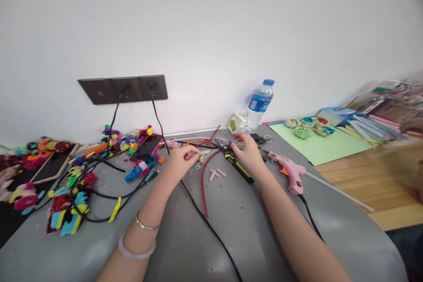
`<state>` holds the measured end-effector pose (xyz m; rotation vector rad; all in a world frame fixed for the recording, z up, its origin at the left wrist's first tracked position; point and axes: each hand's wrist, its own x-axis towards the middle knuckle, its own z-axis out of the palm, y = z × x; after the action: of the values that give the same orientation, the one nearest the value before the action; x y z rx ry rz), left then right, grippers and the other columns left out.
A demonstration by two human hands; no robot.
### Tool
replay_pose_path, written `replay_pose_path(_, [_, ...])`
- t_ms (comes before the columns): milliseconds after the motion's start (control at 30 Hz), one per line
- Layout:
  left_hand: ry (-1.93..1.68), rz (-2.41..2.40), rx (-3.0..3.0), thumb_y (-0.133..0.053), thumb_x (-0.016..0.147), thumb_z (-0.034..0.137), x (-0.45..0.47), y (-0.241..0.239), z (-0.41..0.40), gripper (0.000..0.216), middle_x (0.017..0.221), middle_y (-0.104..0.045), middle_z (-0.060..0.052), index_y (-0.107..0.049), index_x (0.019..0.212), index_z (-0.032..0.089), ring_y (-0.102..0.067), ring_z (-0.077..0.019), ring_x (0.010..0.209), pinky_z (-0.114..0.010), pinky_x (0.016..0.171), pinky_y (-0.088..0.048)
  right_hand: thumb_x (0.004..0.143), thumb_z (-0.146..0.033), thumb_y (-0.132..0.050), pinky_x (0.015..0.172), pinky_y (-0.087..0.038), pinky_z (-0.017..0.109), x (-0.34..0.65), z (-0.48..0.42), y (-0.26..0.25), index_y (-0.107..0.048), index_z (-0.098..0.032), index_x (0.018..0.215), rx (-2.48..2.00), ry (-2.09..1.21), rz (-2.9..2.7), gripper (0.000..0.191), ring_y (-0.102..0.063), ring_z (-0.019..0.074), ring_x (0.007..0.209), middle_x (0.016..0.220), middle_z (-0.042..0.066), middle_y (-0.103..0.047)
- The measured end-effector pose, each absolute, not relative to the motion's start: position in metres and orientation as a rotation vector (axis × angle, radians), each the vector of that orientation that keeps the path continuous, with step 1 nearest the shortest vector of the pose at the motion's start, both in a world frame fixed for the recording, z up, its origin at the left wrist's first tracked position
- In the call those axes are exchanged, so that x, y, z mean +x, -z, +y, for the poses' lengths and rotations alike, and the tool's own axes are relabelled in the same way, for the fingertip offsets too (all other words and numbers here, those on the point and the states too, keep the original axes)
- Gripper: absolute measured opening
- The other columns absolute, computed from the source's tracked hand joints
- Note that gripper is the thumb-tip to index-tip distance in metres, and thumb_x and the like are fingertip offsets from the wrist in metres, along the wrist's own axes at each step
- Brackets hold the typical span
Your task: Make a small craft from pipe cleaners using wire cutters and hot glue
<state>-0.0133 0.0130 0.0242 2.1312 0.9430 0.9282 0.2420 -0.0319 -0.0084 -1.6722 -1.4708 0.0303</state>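
My left hand (181, 161) is closed in a pinch, with a tiny yellow and blue piece (201, 157) at its fingertips; its exact kind is too small to make out. My right hand (247, 152) reaches over the jaws of the black and yellow pliers (238, 168), fingers apart, and I see nothing held in it. Between the hands a red glittery pipe cleaner (203, 189) curves down the grey table. Short pale pink pieces (216, 173) lie beside it. To the right of my right hand rests a pink hot glue gun (289, 169) with a glue stick in its back.
Colourful fuzzy figures (71, 202) and black cables (198, 209) cover the left side. A pink-edged phone (147, 147) lies there. Against the wall stand a water bottle (259, 103) and a small box (238, 122). Rosettes (304, 133) sit on green paper (346, 143) at right.
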Motion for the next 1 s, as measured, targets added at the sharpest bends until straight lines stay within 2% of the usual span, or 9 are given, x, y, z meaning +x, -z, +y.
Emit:
replay_pose_path(133, [-0.523,0.715,2.287,-0.063,0.081,0.022,-0.004,-0.019,0.001,0.013,0.052,-0.042,0.005,-0.076,0.078,0.021,-0.038,-0.0103,0.050,-0.023,0.052,-0.026,0.080,-0.025,-0.053,0.086,-0.047,0.042,0.242,-0.032,0.007,-0.061,-0.018,0.103,-1.660,-0.058,-1.457,0.026,-0.060,0.0259,0.090,0.097,0.011,-0.064])
replay_pose_path(233, [-0.405,0.672,2.316,-0.064,0.081,0.019,0.001,-0.016,-0.004,0.013,0.056,-0.051,0.003,-0.077,0.080,0.022,-0.042,-0.0100,0.052,-0.023,0.054,-0.029,0.080,-0.025,-0.053,0.086,-0.047,0.042,0.242,-0.033,0.006,-0.061,-0.018,0.103,-1.663,-0.080,-1.443,0.026,-0.060,0.0256,0.090,0.097,0.010,-0.064])
replay_pose_path(367, [-0.437,0.739,2.348,-0.064,0.081,0.019,0.001,-0.017,-0.004,0.013,0.054,-0.051,0.004,-0.077,0.080,0.022,-0.044,-0.0108,0.051,-0.023,0.054,-0.030,0.081,-0.026,-0.054,0.084,-0.048,0.039,0.238,-0.036,0.002,-0.060,-0.018,0.106,-1.631,-0.152,-1.465,0.026,-0.062,0.0233,0.088,0.096,0.008,-0.064])
replay_pose_path(467, [-0.479,0.818,2.382,-0.060,0.080,0.014,-0.001,-0.018,-0.003,0.019,0.053,-0.050,0.004,-0.076,0.084,0.023,-0.049,-0.0130,0.053,-0.023,0.054,-0.032,0.084,-0.026,-0.054,0.075,-0.048,0.033,0.232,-0.040,-0.004,-0.060,-0.017,0.107,-1.589,-0.264,-1.584,0.024,-0.062,0.0205,0.078,0.083,0.004,-0.065])
replay_pose_path(533, [-0.483,0.859,2.398,-0.057,0.080,0.013,-0.001,-0.019,-0.004,0.023,0.058,-0.055,0.002,-0.075,0.088,0.023,-0.055,-0.0149,0.059,-0.024,0.058,-0.037,0.086,-0.024,-0.051,0.070,-0.046,0.030,0.229,-0.042,-0.008,-0.062,-0.018,0.102,-1.557,-0.335,-1.713,0.020,-0.061,0.0187,0.073,0.077,0.002,-0.065])
replay_pose_path(633, [-0.492,0.890,2.413,-0.052,0.086,0.017,0.000,-0.020,-0.006,0.024,0.080,-0.068,-0.002,-0.074,0.096,0.023,-0.062,-0.0165,0.069,-0.026,0.066,-0.043,0.086,-0.020,-0.051,0.068,-0.045,0.028,0.227,-0.044,-0.011,-0.067,-0.019,0.092,-1.505,-0.384,-1.893,0.017,-0.060,0.0178,0.072,0.078,0.003,-0.067])
replay_pose_path(733, [-0.468,0.907,2.417,-0.047,0.091,0.019,0.002,-0.020,-0.009,0.028,0.101,-0.071,-0.004,-0.071,0.105,0.023,-0.064,-0.0166,0.074,-0.027,0.069,-0.045,0.085,-0.019,-0.054,0.069,-0.044,0.028,0.225,-0.045,-0.013,-0.068,-0.019,0.089,-1.493,-0.399,-1.968,0.015,-0.061,0.0175,0.073,0.078,0.003,-0.069])
replay_pose_path(900, [-0.388,0.891,2.396,-0.042,0.095,0.021,0.004,-0.023,-0.012,0.033,0.087,-0.074,-0.004,-0.065,0.118,0.023,-0.067,-0.0201,0.077,-0.028,0.069,-0.046,0.087,-0.020,-0.051,0.060,-0.043,0.025,0.217,-0.048,-0.017,-0.066,-0.020,0.090,-1.480,-0.621,-2.001,0.015,-0.058,0.0144,0.054,0.059,-0.003,-0.066])
replay_pose_path(1000, [-0.460,0.836,2.352,-0.040,0.095,0.019,0.003,-0.024,-0.011,0.035,0.094,-0.075,-0.003,-0.062,0.122,0.023,-0.068,-0.0193,0.083,-0.028,0.073,-0.047,0.089,-0.021,-0.047,0.063,-0.045,0.027,0.218,-0.048,-0.018,-0.064,-0.021,0.092,-1.507,-0.523,-1.940,0.018,-0.059,0.0158,0.056,0.060,-0.002,-0.067])
